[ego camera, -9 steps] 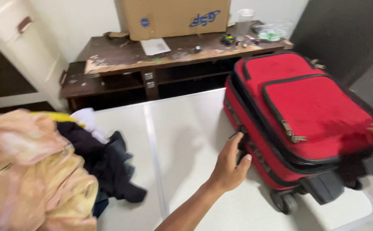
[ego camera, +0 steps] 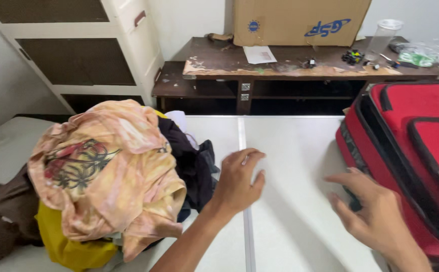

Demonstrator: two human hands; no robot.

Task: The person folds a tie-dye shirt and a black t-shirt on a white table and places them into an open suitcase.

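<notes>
The scene is viewed from a single head-worn camera, aimed forward and steeply down over a white table (ego camera: 290, 151). The hands are seen close, at the lower edge. A dark wooden shelf unit (ego camera: 280, 65) against the wall is taken in farther off, at the top.

A brown cardboard box (ego camera: 300, 21) with blue printed marks stands at the back of the dark wooden bench (ego camera: 219, 58), against the wall. A white paper sheet (ego camera: 259, 54) with small print lies flat on the bench just before the box's left part
</notes>
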